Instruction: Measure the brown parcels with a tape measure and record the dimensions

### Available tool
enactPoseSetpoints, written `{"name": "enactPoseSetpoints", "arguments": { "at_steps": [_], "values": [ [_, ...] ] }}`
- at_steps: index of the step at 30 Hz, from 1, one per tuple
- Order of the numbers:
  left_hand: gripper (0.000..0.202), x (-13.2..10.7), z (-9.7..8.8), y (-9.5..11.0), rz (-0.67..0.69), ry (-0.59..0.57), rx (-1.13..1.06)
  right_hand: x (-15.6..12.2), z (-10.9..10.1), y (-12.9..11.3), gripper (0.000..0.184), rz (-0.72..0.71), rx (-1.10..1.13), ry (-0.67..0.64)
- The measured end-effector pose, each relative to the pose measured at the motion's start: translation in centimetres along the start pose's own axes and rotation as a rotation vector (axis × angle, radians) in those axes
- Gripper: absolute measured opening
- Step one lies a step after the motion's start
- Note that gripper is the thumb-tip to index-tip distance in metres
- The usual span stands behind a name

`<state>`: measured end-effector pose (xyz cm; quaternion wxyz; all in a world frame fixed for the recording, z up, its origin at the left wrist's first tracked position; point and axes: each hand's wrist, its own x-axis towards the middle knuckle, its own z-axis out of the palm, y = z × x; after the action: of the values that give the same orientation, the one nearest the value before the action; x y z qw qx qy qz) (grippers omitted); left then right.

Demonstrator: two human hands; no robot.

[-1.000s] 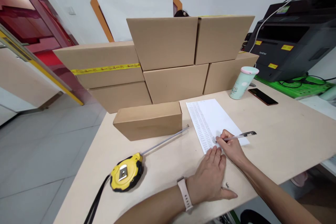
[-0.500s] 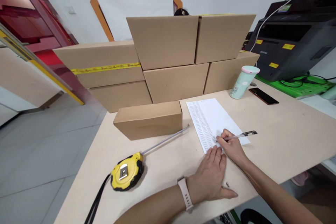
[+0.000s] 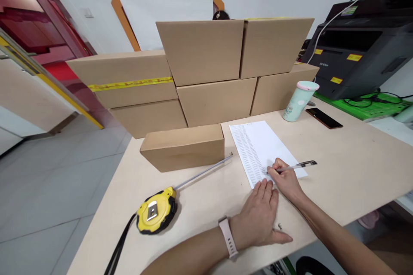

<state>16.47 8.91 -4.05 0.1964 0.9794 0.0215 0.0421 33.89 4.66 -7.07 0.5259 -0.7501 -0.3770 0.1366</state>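
My right hand grips a pen, its tip down at the printed columns on a white sheet of paper. Flat on the table, my left hand has its fingertips on the sheet's lower edge and its thumb spread out. A pale watch band circles the left wrist. To the left lies a yellow and black tape measure with a length of blade pulled out towards the paper. Behind the blade rests a small closed cardboard box.
Several larger cardboard boxes are stacked along the back of the table. At the right stand a mint tumbler, a phone and a dark printer. Above the boxes shows the top of a person's head.
My right hand and the pen have shifted very slightly to the right on the paper. My left hand stays in place.
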Motion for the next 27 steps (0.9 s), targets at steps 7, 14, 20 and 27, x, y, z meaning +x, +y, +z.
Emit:
{"name": "enactPoseSetpoints", "arguments": {
  "at_steps": [7,14,20,27],
  "values": [
    [0.105,0.00,-0.01,-0.03,0.009,0.006,0.019,0.03,0.03,-0.13,0.026,0.005,0.003,-0.002],
    [0.106,-0.08,0.11,-0.15,0.014,0.009,0.025,0.10,-0.07,-0.19,0.026,0.004,0.005,0.020],
    [0.106,0.03,-0.11,-0.15,0.010,-0.002,0.032,0.09,-0.11,-0.24,0.026,0.005,-0.001,0.018],
    [0.106,0.02,0.18,-0.08,0.014,0.012,0.042,0.09,-0.15,-0.25,0.024,0.007,-0.003,0.019]
  ]
}}
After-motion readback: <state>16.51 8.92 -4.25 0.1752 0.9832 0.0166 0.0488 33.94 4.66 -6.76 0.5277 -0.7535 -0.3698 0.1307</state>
